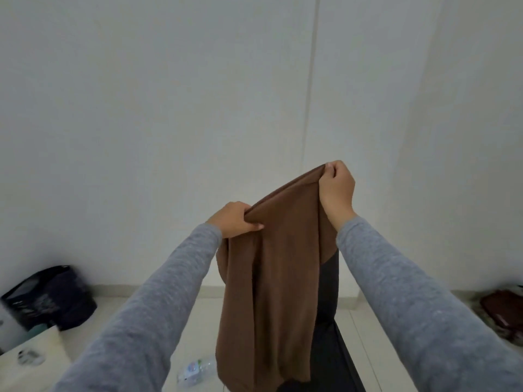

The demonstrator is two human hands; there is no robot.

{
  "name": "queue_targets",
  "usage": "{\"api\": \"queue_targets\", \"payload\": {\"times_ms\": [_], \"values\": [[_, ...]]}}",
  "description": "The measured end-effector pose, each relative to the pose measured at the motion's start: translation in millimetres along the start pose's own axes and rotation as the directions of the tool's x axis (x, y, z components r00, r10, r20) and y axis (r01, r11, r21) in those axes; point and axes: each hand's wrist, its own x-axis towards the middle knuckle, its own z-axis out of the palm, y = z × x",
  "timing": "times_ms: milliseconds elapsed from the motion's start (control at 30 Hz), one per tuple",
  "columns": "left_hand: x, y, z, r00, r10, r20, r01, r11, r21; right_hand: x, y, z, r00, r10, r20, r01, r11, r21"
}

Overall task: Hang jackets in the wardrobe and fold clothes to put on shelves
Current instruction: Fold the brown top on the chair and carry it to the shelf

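Note:
A brown garment (271,278) hangs in the air in front of me, held up by its top edge. My left hand (236,219) grips the lower left end of that edge. My right hand (336,188) pinches the higher right end, so the edge slopes up to the right. The cloth falls in long folds down to the bottom of the view. Behind it a dark grey cloth (328,292) shows, its extent hidden. Both my arms are in grey sleeves. No wardrobe or shelves are in view.
A plain white wall (169,108) fills the view ahead, with a pale tiled floor below. A black bag (48,295) leans at the lower left. A plastic bottle (195,369) lies on the floor. A dark red bag (503,309) sits at the far right.

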Motion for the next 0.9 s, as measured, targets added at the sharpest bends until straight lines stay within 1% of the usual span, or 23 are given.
{"api": "queue_targets", "payload": {"times_ms": [67,167,233,267,333,433,500,567,600,633,667,700,733,767,800,833,867,900], "values": [[-4,-28,19,0.991,-0.109,-0.076,0.115,0.99,0.079,-1,7,-3,0.999,0.006,-0.04,-0.006,1.0,-0.009],[-11,-61,42,0.952,-0.273,-0.137,0.286,0.954,0.088,-1,19,-11,0.992,0.031,-0.126,-0.035,0.999,-0.033],[-13,-74,45,0.931,-0.323,-0.173,0.343,0.933,0.106,1,26,-17,0.978,0.077,-0.192,-0.089,0.995,-0.052],[-13,-78,43,0.923,-0.33,-0.197,0.352,0.932,0.088,2,29,-20,0.971,0.098,-0.22,-0.113,0.992,-0.057],[-8,-82,37,0.918,-0.326,-0.226,0.323,0.945,-0.053,3,39,-25,0.959,0.133,-0.252,-0.155,0.985,-0.073],[3,-67,24,0.931,-0.242,-0.274,0.154,0.939,-0.306,0,54,-28,0.954,0.149,-0.261,-0.186,0.974,-0.125],[9,-47,11,0.935,-0.17,-0.312,0.04,0.922,-0.385,-7,59,-26,0.965,0.14,-0.223,-0.184,0.964,-0.19],[14,-23,-4,0.935,-0.081,-0.344,-0.063,0.92,-0.386,-14,61,-21,0.978,0.134,-0.157,-0.17,0.955,-0.243],[16,-10,-12,0.933,-0.04,-0.358,-0.103,0.922,-0.372,-18,60,-19,0.984,0.137,-0.113,-0.16,0.96,-0.23],[19,1,-19,0.928,-0.006,-0.373,-0.135,0.927,-0.35,-22,58,-15,0.989,0.141,-0.049,-0.148,0.973,-0.176],[21,13,-26,0.921,0.03,-0.389,-0.166,0.933,-0.32,-27,55,-11,0.988,0.147,0.049,-0.143,0.986,-0.086],[23,24,-32,0.913,0.056,-0.404,-0.188,0.936,-0.296,-32,52,-8,0.972,0.148,0.185,-0.153,0.988,0.012],[24,35,-37,0.904,0.075,-0.421,-0.208,0.937,-0.281,-39,48,-3,0.928,0.14,0.346,-0.179,0.98,0.085],[25,44,-40,0.897,0.083,-0.435,-0.22,0.936,-0.275,-45,44,1,0.853,0.119,0.508,-0.2,0.974,0.107],[26,52,-43,0.893,0.087,-0.443,-0.225,0.936,-0.269,-51,40,7,0.758,0.096,0.645,-0.199,0.976,0.088],[26,59,-45,0.895,0.09,-0.437,-0.219,0.942,-0.255,-57,36,12,0.672,0.082,0.736,-0.175,0.983,0.05],[23,64,-46,0.902,0.104,-0.419,-0.212,0.952,-0.22,-62,34,19,0.621,0.08,0.78,-0.148,0.989,0.016],[22,67,-47,0.909,0.123,-0.399,-0.208,0.962,-0.175,-64,33,24,0.62,0.087,0.779,-0.128,0.992,-0.009]]}}
